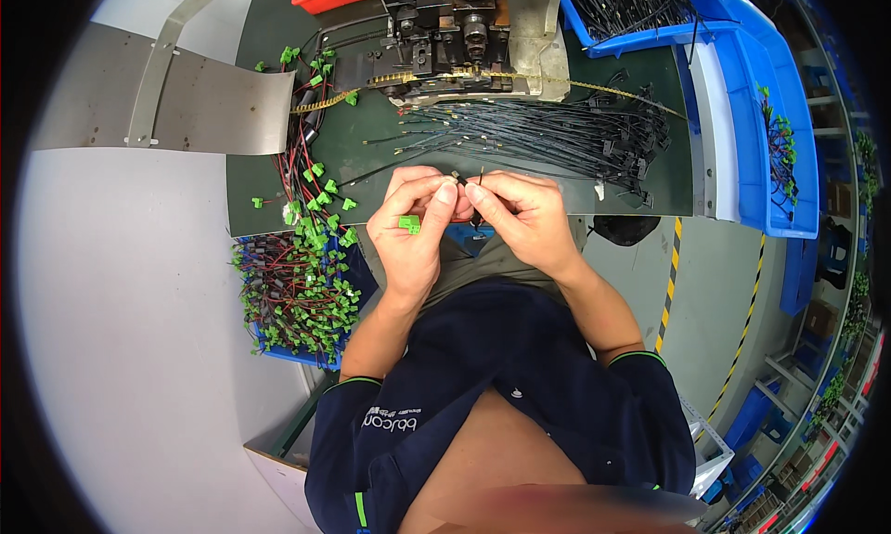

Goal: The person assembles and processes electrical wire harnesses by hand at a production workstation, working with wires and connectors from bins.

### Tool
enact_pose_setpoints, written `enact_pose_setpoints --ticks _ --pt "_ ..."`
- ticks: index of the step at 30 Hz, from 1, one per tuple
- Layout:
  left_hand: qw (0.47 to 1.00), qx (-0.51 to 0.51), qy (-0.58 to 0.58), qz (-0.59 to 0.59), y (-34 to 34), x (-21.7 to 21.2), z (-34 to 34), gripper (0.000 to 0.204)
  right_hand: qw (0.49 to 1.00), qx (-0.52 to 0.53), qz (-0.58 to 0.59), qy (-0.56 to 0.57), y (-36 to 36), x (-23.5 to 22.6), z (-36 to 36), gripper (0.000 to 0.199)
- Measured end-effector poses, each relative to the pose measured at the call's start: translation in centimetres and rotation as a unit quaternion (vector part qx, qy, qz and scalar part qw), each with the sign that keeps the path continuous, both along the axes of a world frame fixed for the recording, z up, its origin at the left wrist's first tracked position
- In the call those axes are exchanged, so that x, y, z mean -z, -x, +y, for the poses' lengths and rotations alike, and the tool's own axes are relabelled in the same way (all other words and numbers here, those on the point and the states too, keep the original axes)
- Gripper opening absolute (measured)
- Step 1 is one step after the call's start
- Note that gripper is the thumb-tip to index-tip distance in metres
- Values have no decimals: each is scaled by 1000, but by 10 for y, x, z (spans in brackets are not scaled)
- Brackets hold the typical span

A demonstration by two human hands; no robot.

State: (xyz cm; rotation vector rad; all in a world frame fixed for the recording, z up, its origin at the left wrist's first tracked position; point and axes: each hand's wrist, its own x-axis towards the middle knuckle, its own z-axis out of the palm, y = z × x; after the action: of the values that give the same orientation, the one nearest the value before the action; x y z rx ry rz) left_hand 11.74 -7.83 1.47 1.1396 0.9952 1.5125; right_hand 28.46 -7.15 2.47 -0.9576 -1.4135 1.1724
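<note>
left hand: fingertips pinching dark piece
right hand: fingertips pinching thin wire
table: dark green – black cables
floor: grey – striped tape

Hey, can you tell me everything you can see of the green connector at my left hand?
The green connector is a small, bright green, blocky piece with a stepped, uneven outline, and it looks like moulded plastic. It sits at your left hand, between the thumb and forefinger, nearer their base than their tips, and seems to rest against the skin there. No damage shows, but it is too small to make out its openings, and any wire joined to it is hidden.
</note>
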Motion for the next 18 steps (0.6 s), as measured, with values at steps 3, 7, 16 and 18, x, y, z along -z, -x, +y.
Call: enact_pose_setpoints --ticks 3,7,16,18 --pt "1000 7 6 3 0 2 0 12 1000 2 -9 -1 1 -2 0 12" --pt "1000 14 9 -2 2 4 2 12 1000 7 -27 -8 1 -2 0 11" --pt "979 -38 -142 143 -4 0 1 23 983 0 114 141 3 0 -4 19" --pt "935 10 -274 227 3 -1 2 29 987 8 98 125 1 1 -3 20"
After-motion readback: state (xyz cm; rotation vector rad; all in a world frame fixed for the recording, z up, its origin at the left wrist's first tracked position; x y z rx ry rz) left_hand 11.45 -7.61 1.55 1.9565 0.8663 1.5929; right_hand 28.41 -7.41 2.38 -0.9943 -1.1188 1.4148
